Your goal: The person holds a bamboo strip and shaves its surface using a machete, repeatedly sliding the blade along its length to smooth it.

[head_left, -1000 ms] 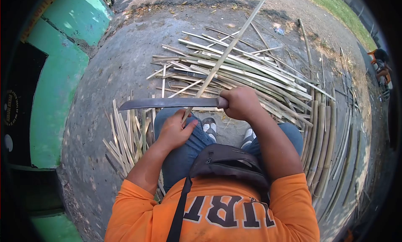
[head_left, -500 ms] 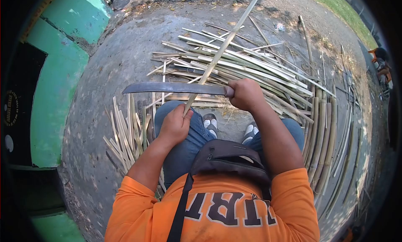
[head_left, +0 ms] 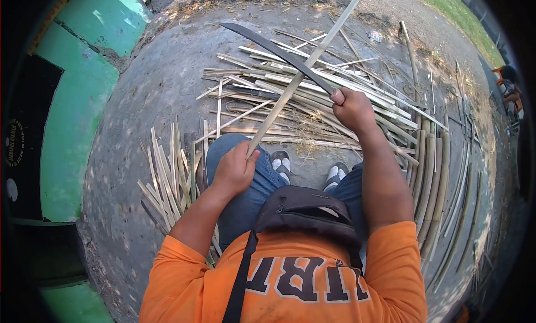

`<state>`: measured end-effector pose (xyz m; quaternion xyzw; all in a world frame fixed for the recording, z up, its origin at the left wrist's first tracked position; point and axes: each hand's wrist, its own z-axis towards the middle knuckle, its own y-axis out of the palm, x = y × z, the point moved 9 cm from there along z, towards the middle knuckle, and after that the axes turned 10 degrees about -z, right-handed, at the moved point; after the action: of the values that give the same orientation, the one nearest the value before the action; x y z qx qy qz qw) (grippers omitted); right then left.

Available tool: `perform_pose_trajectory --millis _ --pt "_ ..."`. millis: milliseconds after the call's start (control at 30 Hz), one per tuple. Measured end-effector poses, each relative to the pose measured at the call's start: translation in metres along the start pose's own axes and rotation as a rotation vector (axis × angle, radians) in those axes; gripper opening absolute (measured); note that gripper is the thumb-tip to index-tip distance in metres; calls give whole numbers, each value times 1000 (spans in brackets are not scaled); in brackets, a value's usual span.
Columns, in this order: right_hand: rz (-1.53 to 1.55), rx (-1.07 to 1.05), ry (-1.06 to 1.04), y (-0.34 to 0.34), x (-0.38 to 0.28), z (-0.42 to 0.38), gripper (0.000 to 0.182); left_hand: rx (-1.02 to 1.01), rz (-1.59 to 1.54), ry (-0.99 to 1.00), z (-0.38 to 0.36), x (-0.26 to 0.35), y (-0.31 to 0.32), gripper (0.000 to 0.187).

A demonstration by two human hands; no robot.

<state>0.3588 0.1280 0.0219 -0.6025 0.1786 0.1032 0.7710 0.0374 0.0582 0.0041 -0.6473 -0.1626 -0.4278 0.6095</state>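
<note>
My left hand (head_left: 237,168) is closed round the near end of a long bamboo strip (head_left: 283,97), just over my left knee. The strip slants up and away to the right. In my right hand (head_left: 353,108) is the handle of a machete (head_left: 273,50), its long dark blade pointing to the upper left. Blade and strip cross in this view, about midway along the strip. Beyond them, a pile of split bamboo strips (head_left: 335,94) lies on the ground in front of my feet.
More strips (head_left: 167,172) lie to the left of my knee. Thick bamboo poles (head_left: 427,183) lie side by side on the right. A green wall (head_left: 78,127) stands at far left. A person (head_left: 509,91) is at the far right edge. A black waist bag (head_left: 307,214) rests on my lap.
My right hand has moved forward and to the right, carrying the machete farther up along the strip; its blade now tilts up to the left. My left hand stays almost in place.
</note>
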Motion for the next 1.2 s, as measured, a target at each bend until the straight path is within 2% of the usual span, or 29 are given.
perform_pose_trajectory --millis 67,233,300,500,900,1100,1200 --pt "-35 -27 -20 6 -3 -5 23 3 5 -8 2 1 2 26" --pt "-87 -163 -322 24 -66 -34 10 4 34 -5 0 7 5 28" --pt "-200 -242 -456 28 -88 -41 12 0 43 -7 -1 9 4 29" --pt "-103 -285 -324 53 -69 -33 15 15 16 -40 2 5 0 34" --pt "-134 -224 -305 50 -56 -25 10 19 -27 -60 2 1 -3 34" --pt "-130 -182 -350 44 -68 -31 9 37 -52 -76 4 3 -5 28" --pt "-109 -185 -415 45 -85 -40 10 47 -48 -51 5 5 -4 33"
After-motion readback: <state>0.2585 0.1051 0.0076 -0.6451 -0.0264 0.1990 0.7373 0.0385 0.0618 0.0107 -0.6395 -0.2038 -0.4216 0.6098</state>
